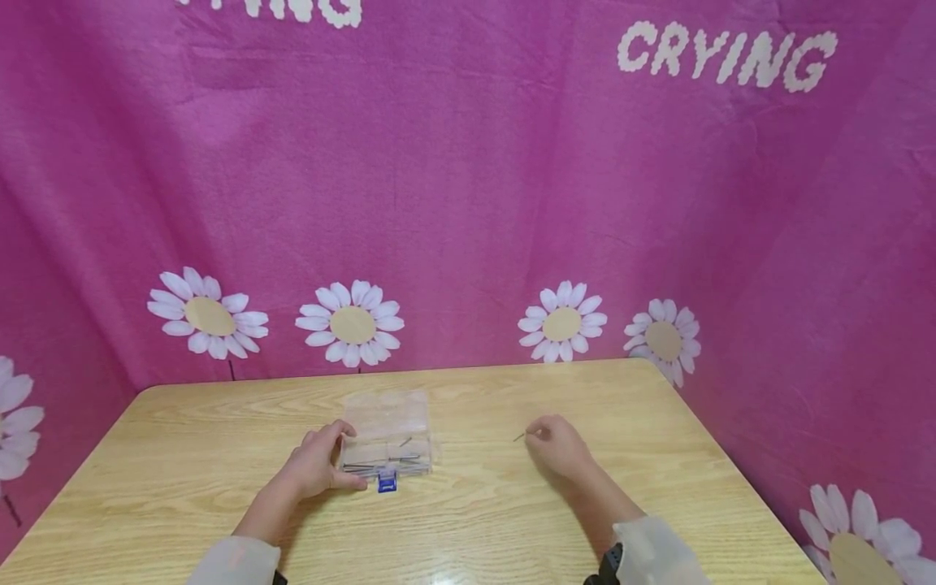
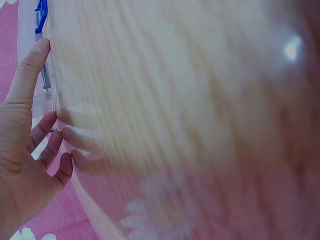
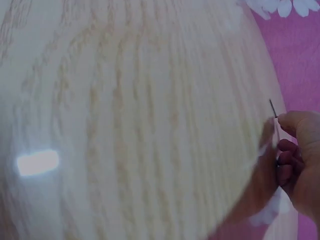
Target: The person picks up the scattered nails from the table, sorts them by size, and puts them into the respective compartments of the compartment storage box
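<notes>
A clear plastic compartment box (image 1: 373, 452) with a blue latch (image 1: 387, 480) lies on the table, its clear lid (image 1: 386, 413) folded back. Thin metal nails (image 1: 360, 468) lie in its compartments. My left hand (image 1: 316, 463) holds the box's left end, thumb along the front and fingers at the left side. In the left wrist view the thumb (image 2: 31, 70) touches the box edge near the latch. To the right of the box, my right hand (image 1: 559, 447) pinches a small nail (image 3: 272, 108) just above the table, with its tip pointing out from the fingertips.
The wooden table (image 1: 468, 528) has a glossy surface that reflects light. A pink curtain (image 1: 453, 203) with white daisies hangs behind the table's back edge and along both sides.
</notes>
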Motion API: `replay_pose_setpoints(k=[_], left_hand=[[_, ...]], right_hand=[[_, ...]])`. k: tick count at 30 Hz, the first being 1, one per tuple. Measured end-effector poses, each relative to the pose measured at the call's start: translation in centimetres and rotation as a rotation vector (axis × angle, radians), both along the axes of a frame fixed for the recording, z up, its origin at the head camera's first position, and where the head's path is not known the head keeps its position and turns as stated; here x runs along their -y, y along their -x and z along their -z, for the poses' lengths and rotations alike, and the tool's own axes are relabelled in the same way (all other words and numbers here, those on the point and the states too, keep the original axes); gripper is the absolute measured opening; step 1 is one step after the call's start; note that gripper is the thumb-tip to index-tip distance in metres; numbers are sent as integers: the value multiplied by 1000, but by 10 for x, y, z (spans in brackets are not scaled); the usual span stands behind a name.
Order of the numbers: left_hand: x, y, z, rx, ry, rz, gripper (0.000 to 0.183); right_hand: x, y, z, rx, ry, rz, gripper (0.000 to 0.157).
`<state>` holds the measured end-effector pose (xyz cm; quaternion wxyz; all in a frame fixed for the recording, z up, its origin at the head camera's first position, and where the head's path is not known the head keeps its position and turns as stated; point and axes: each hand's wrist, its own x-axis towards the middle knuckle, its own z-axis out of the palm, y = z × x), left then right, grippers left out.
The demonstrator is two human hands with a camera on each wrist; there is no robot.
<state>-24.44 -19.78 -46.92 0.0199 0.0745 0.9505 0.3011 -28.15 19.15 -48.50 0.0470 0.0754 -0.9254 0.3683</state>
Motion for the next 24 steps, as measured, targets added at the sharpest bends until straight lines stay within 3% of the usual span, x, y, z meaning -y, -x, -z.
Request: replay_pose_setpoints(k=[12, 24], left_hand=[[1, 2, 2, -16, 9, 7, 78], [0, 0, 0, -13, 19, 7, 78]], right_hand=[[3, 0, 4, -33, -138, 31, 12], [4, -3, 8, -30, -163, 67, 9]])
